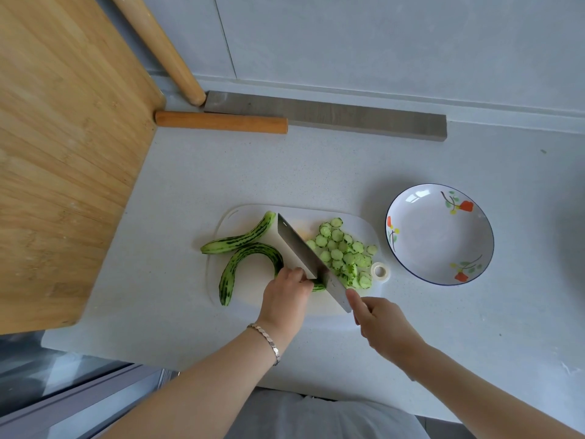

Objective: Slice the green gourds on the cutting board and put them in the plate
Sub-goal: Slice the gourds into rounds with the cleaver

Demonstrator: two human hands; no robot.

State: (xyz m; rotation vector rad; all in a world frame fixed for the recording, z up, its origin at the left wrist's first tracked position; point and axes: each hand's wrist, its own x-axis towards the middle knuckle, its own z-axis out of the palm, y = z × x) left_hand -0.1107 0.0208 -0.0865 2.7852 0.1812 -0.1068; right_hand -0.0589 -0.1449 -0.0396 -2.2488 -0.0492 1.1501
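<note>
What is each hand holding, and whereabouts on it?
The left hand holds the curved gourd near its cut end; the right hand grips the cleaver at its handle end, forefinger on the blade.

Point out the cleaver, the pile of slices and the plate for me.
cleaver [296, 245]: head view, flat of the blade.
pile of slices [343, 251]: head view, middle of the heap.
plate [440, 236]: head view, bare centre of its floor.

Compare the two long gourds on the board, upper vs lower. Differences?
The upper gourd is only gently curved; the lower gourd arches sharply. The upper gourd lies free; the left hand holds the lower gourd at the cleaver. Both are green, dark-striped, on the cutting board.
</note>
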